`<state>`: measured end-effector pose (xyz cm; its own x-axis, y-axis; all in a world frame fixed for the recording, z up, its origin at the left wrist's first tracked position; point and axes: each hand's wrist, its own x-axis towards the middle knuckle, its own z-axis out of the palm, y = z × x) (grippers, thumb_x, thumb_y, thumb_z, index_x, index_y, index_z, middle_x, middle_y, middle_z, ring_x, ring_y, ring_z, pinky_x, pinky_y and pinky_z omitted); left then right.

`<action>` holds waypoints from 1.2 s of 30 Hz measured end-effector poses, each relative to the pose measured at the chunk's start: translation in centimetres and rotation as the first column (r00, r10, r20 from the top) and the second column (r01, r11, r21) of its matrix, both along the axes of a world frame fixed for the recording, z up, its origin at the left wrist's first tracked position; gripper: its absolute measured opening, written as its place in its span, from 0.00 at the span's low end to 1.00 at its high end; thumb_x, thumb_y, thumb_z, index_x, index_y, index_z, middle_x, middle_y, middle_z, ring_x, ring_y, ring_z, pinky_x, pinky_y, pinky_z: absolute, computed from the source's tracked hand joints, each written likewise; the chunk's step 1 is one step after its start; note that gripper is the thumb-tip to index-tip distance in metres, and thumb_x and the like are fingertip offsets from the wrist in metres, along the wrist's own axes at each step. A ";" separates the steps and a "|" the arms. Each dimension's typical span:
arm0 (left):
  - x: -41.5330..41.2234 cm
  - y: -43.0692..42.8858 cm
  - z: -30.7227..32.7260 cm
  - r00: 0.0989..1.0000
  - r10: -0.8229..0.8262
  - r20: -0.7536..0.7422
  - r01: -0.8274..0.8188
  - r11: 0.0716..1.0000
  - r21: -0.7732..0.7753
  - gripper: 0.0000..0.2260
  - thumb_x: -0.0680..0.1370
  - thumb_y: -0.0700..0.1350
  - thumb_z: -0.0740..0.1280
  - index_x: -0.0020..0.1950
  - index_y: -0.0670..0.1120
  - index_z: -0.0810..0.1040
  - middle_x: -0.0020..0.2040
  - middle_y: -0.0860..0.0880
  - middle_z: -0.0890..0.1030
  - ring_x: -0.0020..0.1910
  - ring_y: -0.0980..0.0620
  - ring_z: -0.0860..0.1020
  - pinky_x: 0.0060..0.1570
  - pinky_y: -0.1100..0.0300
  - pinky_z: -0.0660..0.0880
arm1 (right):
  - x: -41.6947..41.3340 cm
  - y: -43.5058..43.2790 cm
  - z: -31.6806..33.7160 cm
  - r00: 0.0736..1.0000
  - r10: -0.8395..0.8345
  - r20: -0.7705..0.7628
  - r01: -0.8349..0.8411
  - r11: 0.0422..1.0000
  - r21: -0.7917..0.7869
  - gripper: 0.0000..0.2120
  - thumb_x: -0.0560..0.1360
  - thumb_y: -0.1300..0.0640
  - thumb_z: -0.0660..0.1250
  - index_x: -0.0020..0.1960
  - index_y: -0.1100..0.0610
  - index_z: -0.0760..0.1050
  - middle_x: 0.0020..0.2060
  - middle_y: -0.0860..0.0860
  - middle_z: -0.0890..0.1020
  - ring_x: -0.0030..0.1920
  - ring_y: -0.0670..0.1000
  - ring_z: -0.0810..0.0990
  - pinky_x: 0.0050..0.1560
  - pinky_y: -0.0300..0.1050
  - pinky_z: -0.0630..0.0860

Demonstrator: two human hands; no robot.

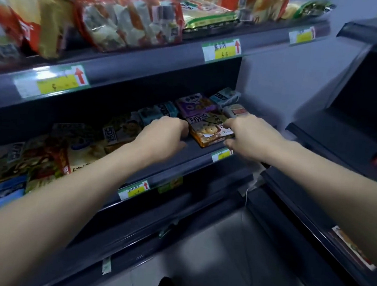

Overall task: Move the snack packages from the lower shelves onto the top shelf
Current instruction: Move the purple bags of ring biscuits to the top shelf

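Both bare arms stretched into the middle shelf (196, 148). Left hand (163, 132) curled, knuckles up, pressed against the left edge of an orange cookie package (209, 131); fingertips hidden, so cannot tell whether closed on it. Right hand (250, 135) pinching the same package at its right edge, forefinger on top, thumb below at the front corner. Package flat on the shelf, between the 2 hands. Just behind the grip, a purple package (194, 106); behind the right hand, a pale box (236, 109) and a teal pack (225, 95). Left of the left hand, more teal packs (160, 112), then a row of bags. Well above the grip, the top shelf (144, 62), loaded with large red-and-clear snack bags (130, 15).
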<state>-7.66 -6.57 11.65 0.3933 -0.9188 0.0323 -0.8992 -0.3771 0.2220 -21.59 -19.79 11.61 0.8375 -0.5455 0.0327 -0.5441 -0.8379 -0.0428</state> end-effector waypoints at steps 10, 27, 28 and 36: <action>4.3 -6.8 -3.7 0.992 0.091 -0.082 -0.095 0.994 -0.047 0.11 0.75 0.44 0.68 0.57 0.45 0.77 0.54 0.43 0.80 0.54 0.42 0.77 0.52 0.51 0.75 | 5.1 -7.2 -2.9 0.999 0.004 -0.050 -0.004 1.000 0.006 0.17 0.75 0.53 0.64 0.61 0.59 0.73 0.57 0.61 0.77 0.55 0.62 0.77 0.50 0.52 0.77; 11.3 -19.6 -12.5 0.921 0.334 -0.200 -0.358 0.928 -0.099 0.11 0.77 0.46 0.64 0.57 0.44 0.75 0.56 0.44 0.79 0.54 0.44 0.77 0.46 0.57 0.71 | 15.5 -21.1 -10.9 0.991 0.060 -0.117 -0.047 0.992 0.114 0.16 0.79 0.51 0.60 0.60 0.59 0.74 0.56 0.58 0.79 0.47 0.57 0.77 0.43 0.43 0.72; 11.6 -20.3 -13.0 0.914 0.355 -0.197 -0.381 0.918 -0.113 0.11 0.78 0.47 0.63 0.58 0.44 0.74 0.57 0.44 0.79 0.55 0.44 0.77 0.45 0.57 0.70 | 16.1 -21.9 -11.4 0.990 0.065 -0.128 -0.051 0.992 0.113 0.16 0.79 0.50 0.60 0.61 0.59 0.74 0.56 0.58 0.79 0.48 0.57 0.78 0.43 0.43 0.72; 14.2 -24.7 -16.0 0.888 0.420 -0.186 -0.435 0.899 -0.049 0.11 0.79 0.46 0.61 0.57 0.41 0.75 0.55 0.42 0.79 0.52 0.44 0.77 0.49 0.54 0.75 | 19.6 -27.5 -14.8 0.973 0.221 -0.065 -0.214 0.973 0.090 0.17 0.79 0.53 0.58 0.64 0.60 0.72 0.60 0.58 0.77 0.59 0.59 0.77 0.48 0.46 0.73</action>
